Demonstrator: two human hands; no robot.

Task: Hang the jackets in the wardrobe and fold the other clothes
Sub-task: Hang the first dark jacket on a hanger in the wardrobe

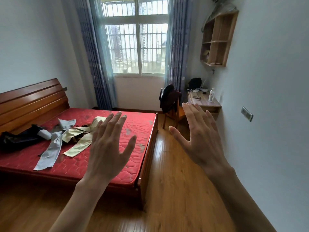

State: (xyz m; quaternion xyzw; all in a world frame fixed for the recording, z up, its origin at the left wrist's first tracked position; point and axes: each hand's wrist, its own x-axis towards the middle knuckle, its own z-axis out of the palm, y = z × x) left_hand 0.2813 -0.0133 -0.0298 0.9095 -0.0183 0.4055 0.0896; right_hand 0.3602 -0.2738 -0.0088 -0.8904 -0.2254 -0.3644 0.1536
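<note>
A heap of clothes lies on the red mattress [103, 166] of a wooden bed at the left: a black garment [15, 138], a grey garment [50, 152] and a pale yellow garment [78, 144], all spread out and tangled. Dark jackets [168, 97] hang over the back of a wooden chair [173, 115] near the window. My left hand [108, 148] and my right hand [200, 136] are raised in front of me, backs towards me, fingers straight and spread. Both hold nothing and touch nothing. No wardrobe is in view.
A small wooden desk [204, 102] by the right wall carries a water bottle [211, 94], cables and a black bag [195, 82]. A wooden wall shelf [217, 41] hangs above it. Curtains frame the barred window [136, 47]. Wood floor [175, 190] runs between bed and wall.
</note>
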